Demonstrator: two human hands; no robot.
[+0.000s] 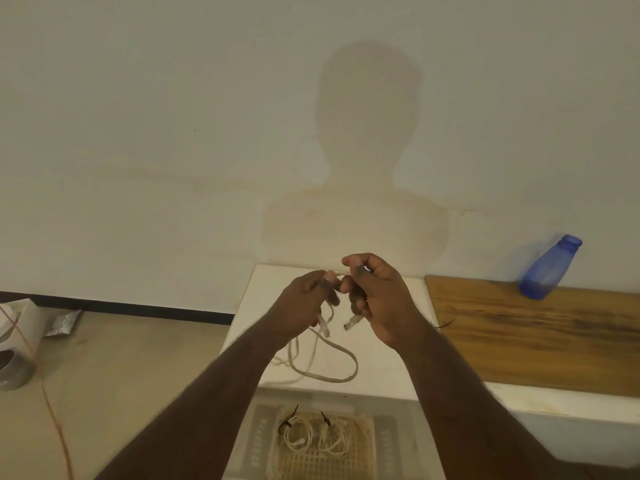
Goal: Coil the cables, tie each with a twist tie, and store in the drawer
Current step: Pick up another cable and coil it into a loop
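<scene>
Two coiled cables (313, 436), each bound with a dark tie, already lie in the open drawer (381, 441) at the bottom of the view, just in front of the white bench (381, 368). A third cable (332, 362) is in work now. It is pale and flat, and a loose loop of it rests on the bench while both ends hang up to the hands.

The left hand (304, 303) pinches the cable near one clear plug (323, 329), its fingers curled around the strand. The right hand (374, 299) holds the other part of the same cable, fingers curled around it, and a second plug (352, 322) hangs below it. The two hands are close together, almost touching, above the bench.

The step in hand seems to be the start of coiling. The next move probably calls for gathering the slack from the bench into even loops in one hand, without twisting the flat strand. No loose tie can be made out clearly on the bench. A blue bottle (550, 268) stands on the wooden board (536, 337) at the right, well apart from the work.
</scene>
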